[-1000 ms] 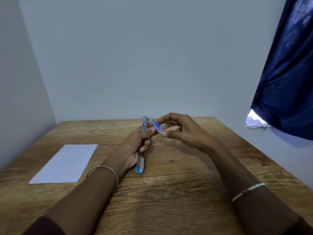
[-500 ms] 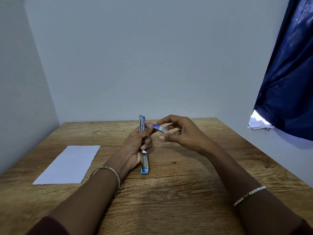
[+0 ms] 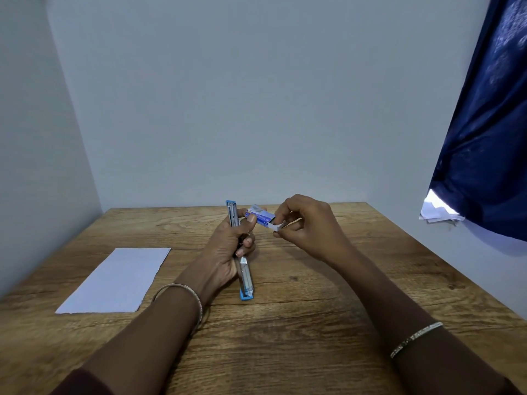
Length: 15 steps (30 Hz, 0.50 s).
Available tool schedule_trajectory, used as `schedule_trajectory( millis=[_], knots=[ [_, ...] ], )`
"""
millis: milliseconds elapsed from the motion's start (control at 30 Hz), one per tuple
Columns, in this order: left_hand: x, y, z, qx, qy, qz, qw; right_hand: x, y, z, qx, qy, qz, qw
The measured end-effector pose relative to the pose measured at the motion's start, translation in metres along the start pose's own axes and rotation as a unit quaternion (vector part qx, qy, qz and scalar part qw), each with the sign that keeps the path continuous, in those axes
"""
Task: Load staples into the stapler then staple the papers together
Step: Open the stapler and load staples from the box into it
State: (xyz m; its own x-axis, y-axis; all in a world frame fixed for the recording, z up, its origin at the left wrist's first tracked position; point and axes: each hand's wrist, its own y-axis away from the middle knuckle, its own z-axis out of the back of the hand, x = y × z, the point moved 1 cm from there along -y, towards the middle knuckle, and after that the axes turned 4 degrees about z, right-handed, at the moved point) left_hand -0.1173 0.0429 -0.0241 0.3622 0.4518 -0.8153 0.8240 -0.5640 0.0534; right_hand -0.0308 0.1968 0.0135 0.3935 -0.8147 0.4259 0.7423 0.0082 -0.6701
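Observation:
A blue and silver stapler (image 3: 245,280), swung fully open into one long line, lies at the middle of the wooden table (image 3: 285,337). My left hand (image 3: 228,252) grips it around its middle and also pinches one end of a small blue staple box (image 3: 261,218) with the thumb. My right hand (image 3: 308,226) pinches the white inner tray at the box's other end, which sticks out a little. White papers (image 3: 117,280) lie flat on the table to the left, away from both hands.
Grey walls close in the table at the back and left. A dark blue curtain (image 3: 484,138) hangs at the right, with loose white sheets (image 3: 439,213) below it beyond the table's right edge.
The staple box has turned more level between my hands, and its white inner tray now shows at the right end. My left hand still holds the stapler in place.

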Motion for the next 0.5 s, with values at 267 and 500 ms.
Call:
schedule_trajectory(
  millis=[267,500],
  knots=[
    [-0.0001,-0.0014,-0.0003,-0.02,-0.007,-0.035,0.999,-0.0027,0.0001,0.0051,0.021,0.015,-0.007,1.0],
    [-0.0008,-0.0078,0.0064,-0.015,-0.025,-0.045,0.999,-0.0016,-0.0011,0.0105,0.0,-0.063,-0.098,0.993]
  ],
)
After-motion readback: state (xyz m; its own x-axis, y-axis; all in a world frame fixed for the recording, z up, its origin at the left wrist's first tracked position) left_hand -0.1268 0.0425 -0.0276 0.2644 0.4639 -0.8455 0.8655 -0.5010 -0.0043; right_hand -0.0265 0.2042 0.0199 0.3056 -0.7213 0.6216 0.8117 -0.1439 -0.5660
